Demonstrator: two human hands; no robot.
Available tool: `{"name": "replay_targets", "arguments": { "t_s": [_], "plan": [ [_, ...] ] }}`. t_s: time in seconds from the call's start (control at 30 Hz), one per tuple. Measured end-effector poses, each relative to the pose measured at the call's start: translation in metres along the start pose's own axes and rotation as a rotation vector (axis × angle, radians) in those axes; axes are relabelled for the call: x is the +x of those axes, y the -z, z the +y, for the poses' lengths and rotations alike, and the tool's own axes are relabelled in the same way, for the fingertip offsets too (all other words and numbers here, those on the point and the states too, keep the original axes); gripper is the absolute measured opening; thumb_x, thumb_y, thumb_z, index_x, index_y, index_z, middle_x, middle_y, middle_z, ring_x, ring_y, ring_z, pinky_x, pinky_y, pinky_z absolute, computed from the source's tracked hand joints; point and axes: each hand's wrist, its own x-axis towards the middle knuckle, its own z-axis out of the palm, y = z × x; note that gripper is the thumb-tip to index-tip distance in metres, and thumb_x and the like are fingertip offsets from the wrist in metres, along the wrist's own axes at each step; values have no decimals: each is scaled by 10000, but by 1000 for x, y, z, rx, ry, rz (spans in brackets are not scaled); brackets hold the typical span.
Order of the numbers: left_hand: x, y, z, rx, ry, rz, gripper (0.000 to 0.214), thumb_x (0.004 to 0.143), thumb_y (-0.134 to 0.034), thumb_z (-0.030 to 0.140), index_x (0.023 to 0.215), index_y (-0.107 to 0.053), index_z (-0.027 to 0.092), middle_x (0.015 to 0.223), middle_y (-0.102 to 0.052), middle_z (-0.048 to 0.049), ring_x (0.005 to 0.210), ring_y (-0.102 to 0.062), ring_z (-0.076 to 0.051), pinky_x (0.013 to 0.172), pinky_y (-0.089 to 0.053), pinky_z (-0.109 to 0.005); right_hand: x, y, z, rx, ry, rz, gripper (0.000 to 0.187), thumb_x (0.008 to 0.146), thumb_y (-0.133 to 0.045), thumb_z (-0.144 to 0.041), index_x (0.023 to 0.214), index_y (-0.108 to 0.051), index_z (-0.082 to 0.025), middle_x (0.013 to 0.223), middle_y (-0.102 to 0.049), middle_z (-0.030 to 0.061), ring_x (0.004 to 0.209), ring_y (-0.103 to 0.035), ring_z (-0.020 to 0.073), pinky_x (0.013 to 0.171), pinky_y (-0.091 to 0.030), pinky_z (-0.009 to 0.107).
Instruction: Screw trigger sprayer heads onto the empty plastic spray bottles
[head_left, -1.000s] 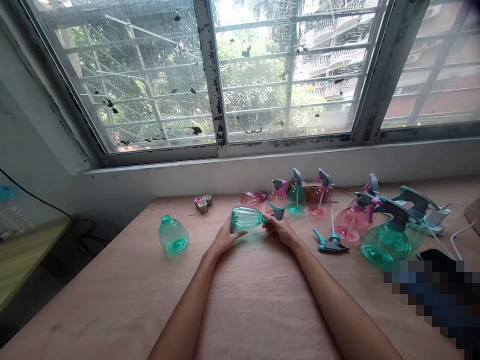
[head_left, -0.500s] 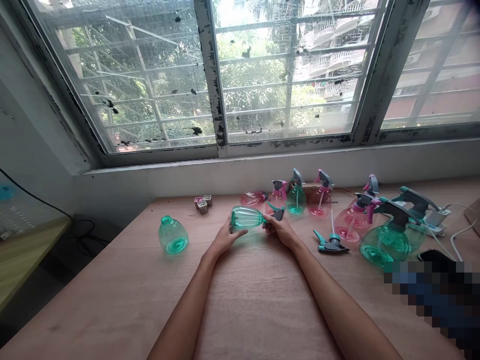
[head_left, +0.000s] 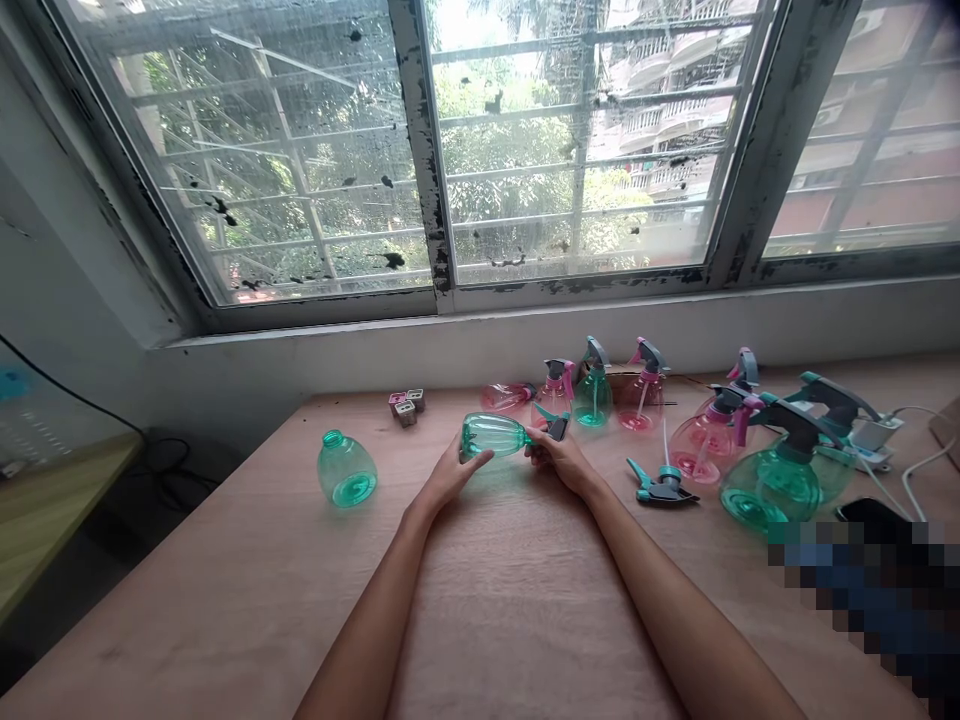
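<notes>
A green translucent spray bottle lies on its side just above the wooden table, held between both hands. My left hand cups the bottle's round body from below. My right hand grips the neck end, where the grey and green trigger head sits. Both hands are closed round it.
A headless green bottle stands at the left. A loose trigger head with its tube lies right of my hands. Several pink and green spray bottles crowd the right and back. Small cubes, a power strip and a phone lie about.
The held bottle and both hands have barely shifted; nothing else moved.
</notes>
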Motion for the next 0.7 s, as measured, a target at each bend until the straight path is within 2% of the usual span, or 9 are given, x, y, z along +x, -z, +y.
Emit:
{"name": "replay_targets", "arguments": {
  "t_s": [0.13, 0.37, 0.57, 0.7],
  "plan": [
    [1, 0, -3, 18, 7, 10, 448, 928, -649, 396, 1316, -569, 186, 1304, -640, -107, 1165, -630, -279, 1025, -481, -540, 0, 0, 1, 4, 6, 0, 231, 981, -615, -377, 1046, -658, -159, 890, -691, 7, 645, -648, 123, 582, -563, 274],
    [0, 0, -3, 16, -4, 3, 521, 890, -704, 352, 1360, -533, 205, 1338, -633, -106, 1159, -637, -277, 1012, -493, -523, 1, 2, 4, 5, 2, -9, 227, 982, -614, -375, 1034, -660, -159, 881, -690, 5, 638, -645, 121, 576, -561, 270],
    [0, 0, -1, 7, 7, 21, 413, 953, -604, 423, 1287, -587, 180, 1259, -664, -95, 1160, -632, -275, 1033, -468, -541, 2, 2, 4, -2, 5, -12, 231, 982, -614, -375, 1055, -657, -161, 896, -692, 9, 645, -648, 123, 580, -564, 273],
    [0, 1, -1, 1, 4, 2, 447, 925, -655, 391, 1316, -571, 191, 1332, -629, -104, 1195, -616, -284, 1041, -467, -546, 1, 2, 3, -1, 10, -4, 240, 981, -613, -383, 1049, -657, -157, 885, -690, 6, 640, -647, 123, 578, -562, 274]
  ]
}}
